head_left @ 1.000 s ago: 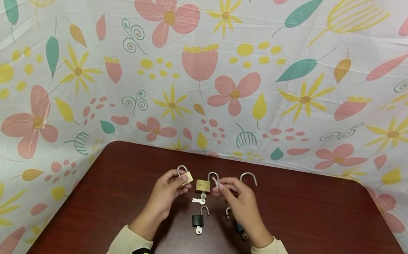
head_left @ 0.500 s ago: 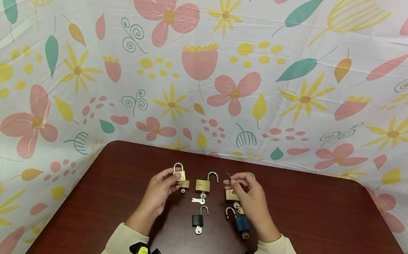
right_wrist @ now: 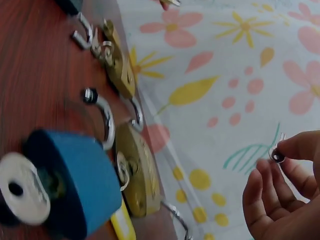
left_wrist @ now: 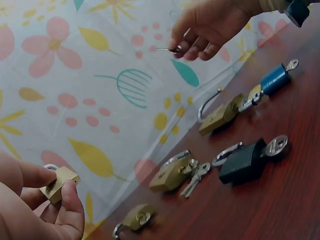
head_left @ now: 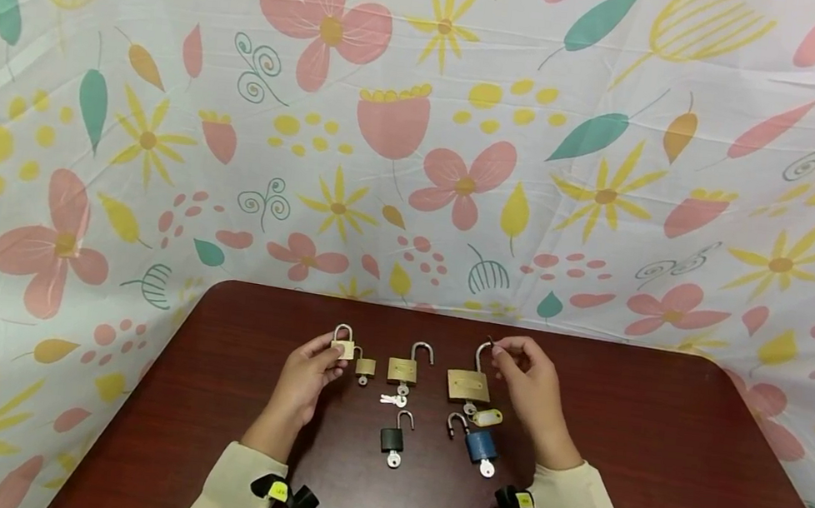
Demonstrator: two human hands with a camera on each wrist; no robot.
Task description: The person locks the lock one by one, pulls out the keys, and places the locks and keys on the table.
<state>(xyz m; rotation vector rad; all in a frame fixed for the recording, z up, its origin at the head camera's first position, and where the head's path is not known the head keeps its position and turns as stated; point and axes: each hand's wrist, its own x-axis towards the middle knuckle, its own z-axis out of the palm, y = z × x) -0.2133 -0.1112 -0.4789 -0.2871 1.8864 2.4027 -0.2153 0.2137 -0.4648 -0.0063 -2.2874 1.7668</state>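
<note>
Between thumb and fingers, my left hand (head_left: 304,380) holds a small brass padlock (left_wrist: 62,182) above the table, its shackle upward in the head view. My right hand (head_left: 534,390) pinches a small metal key (right_wrist: 276,154) in the air, near the raised shackle of the large brass padlock (head_left: 468,386). That padlock has a key and a yellow-rimmed tag (head_left: 488,417) at its bottom. Just right of the left hand lies a smaller brass padlock (head_left: 365,367). A medium brass padlock (head_left: 402,371) with keys lies between the hands, its shackle open.
Nearer the body lie a black padlock (head_left: 391,439) and a blue padlock (head_left: 481,445), both with open shackles and keys inserted. The dark red wooden table (head_left: 656,458) ends at a flower-print cloth (head_left: 604,251) hanging behind it.
Both hands have moved apart: the left with its padlock to the left, the right with the key to the right. The large brass and blue padlocks have come into full view.
</note>
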